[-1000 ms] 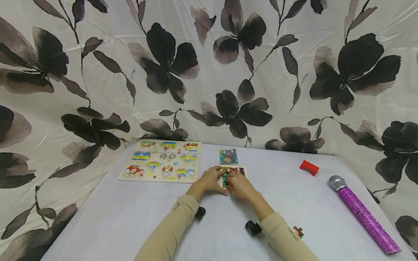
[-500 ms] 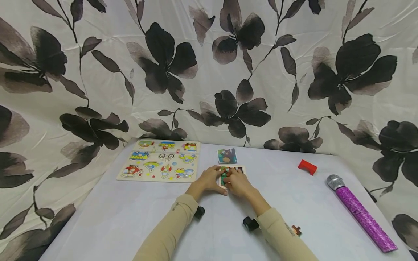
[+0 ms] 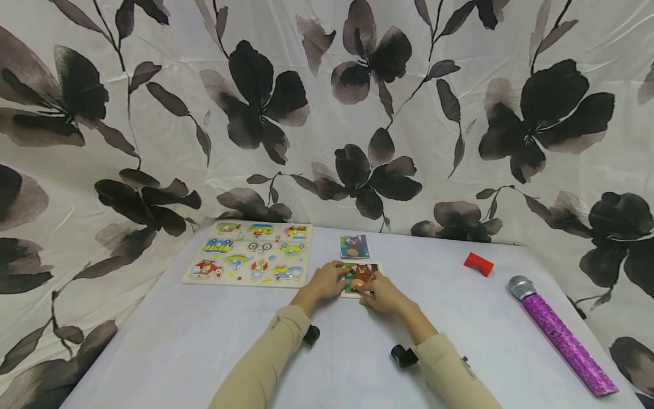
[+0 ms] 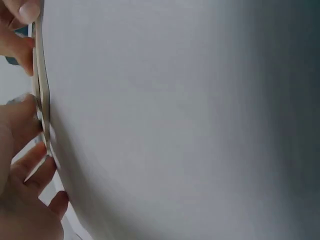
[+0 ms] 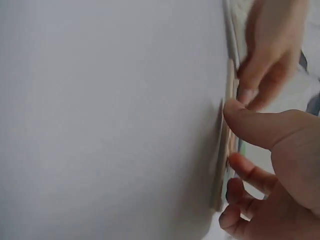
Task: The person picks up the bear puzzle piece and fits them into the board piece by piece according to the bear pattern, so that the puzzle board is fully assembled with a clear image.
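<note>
A small bear jigsaw puzzle [image 3: 361,274] in a pale wooden frame lies on the white table between my hands. My left hand [image 3: 327,281] holds its left side, with the thumb reaching over the near part. In the left wrist view the other left fingers [image 4: 47,167] spread along the frame's edge. My right hand [image 3: 383,294] grips the near right part. In the right wrist view its thumb [image 5: 237,112] touches the near edge and the curled fingers lie farther right. The bear picture shows between the hands.
A picture card of a bear [image 3: 354,246] lies just beyond the puzzle. To the left is a wooden vehicle puzzle board [image 3: 247,261]. A red block [image 3: 478,263] and a purple microphone [image 3: 567,341] are at the right. One loose puzzle piece [image 3: 465,360] shows past the right sleeve.
The right hand has drawn back to the right and toward me, uncovering the bear picture. My left thumb has moved in from the near side to the puzzle.
</note>
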Motion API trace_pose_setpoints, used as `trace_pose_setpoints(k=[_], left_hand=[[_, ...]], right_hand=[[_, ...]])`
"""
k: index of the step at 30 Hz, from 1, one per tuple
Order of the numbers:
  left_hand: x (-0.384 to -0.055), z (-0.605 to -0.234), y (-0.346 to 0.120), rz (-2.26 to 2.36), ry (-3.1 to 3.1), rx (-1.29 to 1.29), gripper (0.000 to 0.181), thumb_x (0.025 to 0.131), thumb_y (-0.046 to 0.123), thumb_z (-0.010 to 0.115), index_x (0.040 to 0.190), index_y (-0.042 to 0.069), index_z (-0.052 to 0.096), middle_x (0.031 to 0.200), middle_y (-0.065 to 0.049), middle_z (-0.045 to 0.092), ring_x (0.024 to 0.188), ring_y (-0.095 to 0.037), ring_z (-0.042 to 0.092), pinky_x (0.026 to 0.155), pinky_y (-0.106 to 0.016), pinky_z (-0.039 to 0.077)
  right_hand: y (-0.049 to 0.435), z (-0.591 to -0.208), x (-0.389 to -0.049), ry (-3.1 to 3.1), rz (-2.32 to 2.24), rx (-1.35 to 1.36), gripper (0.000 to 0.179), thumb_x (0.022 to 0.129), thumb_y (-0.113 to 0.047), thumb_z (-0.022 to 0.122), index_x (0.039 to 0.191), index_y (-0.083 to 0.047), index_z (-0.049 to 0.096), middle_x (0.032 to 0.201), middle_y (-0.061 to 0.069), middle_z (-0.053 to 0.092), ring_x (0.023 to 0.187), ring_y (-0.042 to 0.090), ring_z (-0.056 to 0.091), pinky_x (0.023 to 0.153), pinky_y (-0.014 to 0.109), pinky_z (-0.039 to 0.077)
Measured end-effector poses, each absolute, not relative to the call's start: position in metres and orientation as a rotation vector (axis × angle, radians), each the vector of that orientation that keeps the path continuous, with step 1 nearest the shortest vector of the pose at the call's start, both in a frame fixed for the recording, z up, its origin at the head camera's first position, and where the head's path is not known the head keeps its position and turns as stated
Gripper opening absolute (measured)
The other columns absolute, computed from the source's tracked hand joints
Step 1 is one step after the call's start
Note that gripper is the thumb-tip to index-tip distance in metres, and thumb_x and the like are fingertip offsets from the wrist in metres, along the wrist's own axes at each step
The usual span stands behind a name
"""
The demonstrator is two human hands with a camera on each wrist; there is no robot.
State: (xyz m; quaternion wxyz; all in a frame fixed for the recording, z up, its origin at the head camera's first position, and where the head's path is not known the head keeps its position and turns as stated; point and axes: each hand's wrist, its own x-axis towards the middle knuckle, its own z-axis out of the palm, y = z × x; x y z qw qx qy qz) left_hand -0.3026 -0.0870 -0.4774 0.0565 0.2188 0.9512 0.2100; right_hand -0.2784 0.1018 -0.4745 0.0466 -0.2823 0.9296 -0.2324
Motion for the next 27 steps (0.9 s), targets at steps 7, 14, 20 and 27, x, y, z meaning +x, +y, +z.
trace_pose_setpoints(k=[7,14,20,27], left_hand=[[-0.304,-0.48,-0.083,0.625,2.947,0.615,0.041,0.089,0.025,0.064,0.126,0.008,0.06,0.135,-0.014,0.05,0.124,-0.034,0.047,0.097,-0.054,0.041],[-0.303,-0.479,-0.08,0.659,2.94,0.632,0.041,0.088,0.023,0.065,0.124,0.004,0.061,0.133,-0.016,0.051,0.122,-0.035,0.047,0.096,-0.054,0.041],[-0.302,-0.481,-0.081,0.673,2.938,0.636,0.042,0.09,0.026,0.063,0.125,0.004,0.06,0.135,-0.016,0.049,0.123,-0.035,0.046,0.097,-0.054,0.041],[-0.303,-0.482,-0.082,0.652,2.944,0.645,0.044,0.089,0.031,0.064,0.126,0.005,0.06,0.135,-0.015,0.049,0.123,-0.035,0.046,0.097,-0.054,0.04]], right_hand=[[0.101,-0.475,-0.264,2.844,-0.621,-0.862,0.031,0.087,-0.013,0.068,0.117,-0.006,0.067,0.099,0.012,0.046,0.084,0.024,0.044,0.074,0.04,0.045],[0.101,-0.474,-0.26,2.847,-0.617,-0.891,0.027,0.085,-0.008,0.068,0.112,-0.006,0.07,0.093,0.009,0.046,0.081,0.019,0.043,0.074,0.036,0.045],[0.1,-0.473,-0.262,2.844,-0.61,-0.907,0.025,0.085,-0.007,0.068,0.11,-0.006,0.071,0.091,0.01,0.046,0.08,0.018,0.043,0.072,0.036,0.045],[0.091,-0.479,-0.275,2.912,-0.91,-0.838,0.008,0.083,-0.006,0.07,0.085,0.0,0.074,0.082,0.009,0.068,0.079,0.022,0.061,0.072,0.037,0.052]])
